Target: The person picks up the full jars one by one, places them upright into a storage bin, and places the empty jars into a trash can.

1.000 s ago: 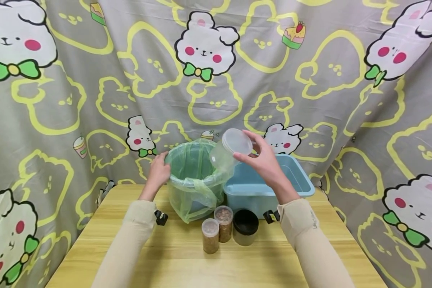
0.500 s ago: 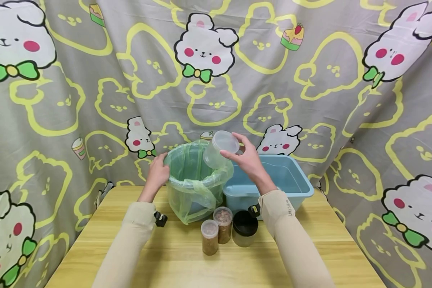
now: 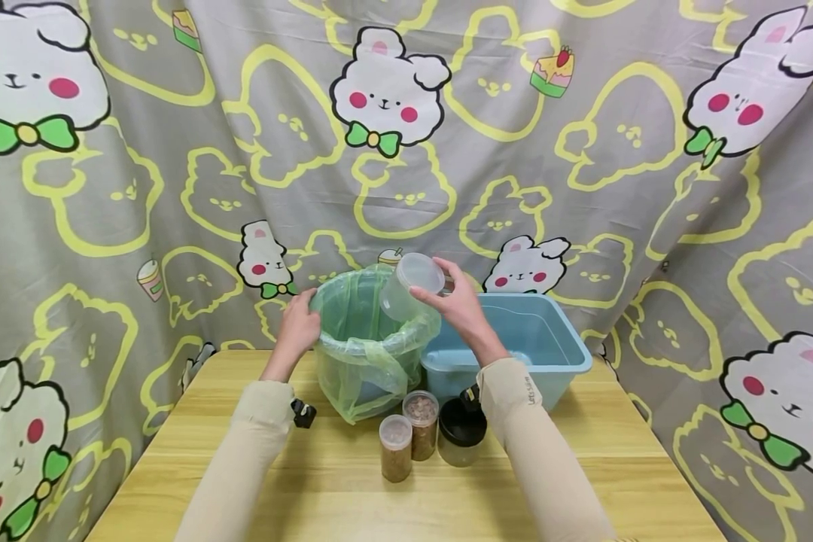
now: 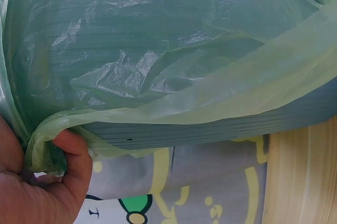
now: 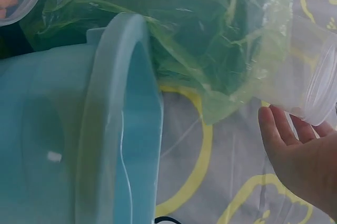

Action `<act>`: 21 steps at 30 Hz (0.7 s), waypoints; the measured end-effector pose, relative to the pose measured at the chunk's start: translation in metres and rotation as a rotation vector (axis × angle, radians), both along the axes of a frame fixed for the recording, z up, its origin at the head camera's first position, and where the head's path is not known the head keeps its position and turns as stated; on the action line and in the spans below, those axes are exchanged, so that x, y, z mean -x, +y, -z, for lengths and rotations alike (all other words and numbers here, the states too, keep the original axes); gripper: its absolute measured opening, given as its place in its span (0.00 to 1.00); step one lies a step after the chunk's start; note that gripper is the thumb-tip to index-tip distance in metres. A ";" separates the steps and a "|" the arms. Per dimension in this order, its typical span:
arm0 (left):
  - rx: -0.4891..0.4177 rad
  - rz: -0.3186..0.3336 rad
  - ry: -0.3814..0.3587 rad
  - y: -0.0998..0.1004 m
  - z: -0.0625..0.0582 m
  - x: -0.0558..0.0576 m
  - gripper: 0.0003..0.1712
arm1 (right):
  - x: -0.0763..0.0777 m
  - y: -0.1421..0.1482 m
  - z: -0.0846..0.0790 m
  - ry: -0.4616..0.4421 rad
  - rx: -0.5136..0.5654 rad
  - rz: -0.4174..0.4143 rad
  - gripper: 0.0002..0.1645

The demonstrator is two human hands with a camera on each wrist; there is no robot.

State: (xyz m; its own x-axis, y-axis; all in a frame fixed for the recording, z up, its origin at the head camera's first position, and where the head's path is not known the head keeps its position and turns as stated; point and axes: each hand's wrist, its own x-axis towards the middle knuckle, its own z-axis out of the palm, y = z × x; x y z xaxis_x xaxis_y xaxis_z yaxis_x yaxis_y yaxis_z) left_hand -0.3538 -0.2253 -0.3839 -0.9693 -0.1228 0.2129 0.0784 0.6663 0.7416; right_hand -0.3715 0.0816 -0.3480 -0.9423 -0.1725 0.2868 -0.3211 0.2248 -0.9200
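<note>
A green trash bag (image 3: pixel 362 376) lines a round bin and is folded over its rim. My left hand (image 3: pixel 298 325) is at the bin's left side; in the left wrist view its thumb and finger (image 4: pixel 76 158) pinch the gathered bag edge. My right hand (image 3: pixel 462 301) grips a translucent plastic jar (image 3: pixel 401 295), tilted over the right side of the bin's mouth. No contents show inside the jar. Whether the disc facing up is its lid or base, I cannot tell. The right wrist view shows the fingers (image 5: pixel 276 129) against the jar (image 5: pixel 295 71).
A blue plastic tub (image 3: pixel 535 331) stands right of the bin. In front are two slim clear jars, one (image 3: pixel 396 452) and another (image 3: pixel 421 429), with brownish contents, plus a black-lidded jar (image 3: pixel 462 429). All stand on a wooden table (image 3: pixel 406 512) before a patterned curtain (image 3: pixel 406 188).
My right hand has carried the translucent jar left and slightly down, from near the tub to over the bin's mouth. The left hand stays at the bin's rim.
</note>
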 end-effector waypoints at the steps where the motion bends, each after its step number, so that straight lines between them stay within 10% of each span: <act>1: 0.002 0.002 0.000 0.000 0.000 0.000 0.33 | 0.000 -0.001 0.001 -0.001 -0.004 -0.003 0.54; 21: 0.001 0.001 0.003 0.001 0.001 -0.001 0.33 | 0.009 -0.021 0.029 0.016 -0.198 0.022 0.55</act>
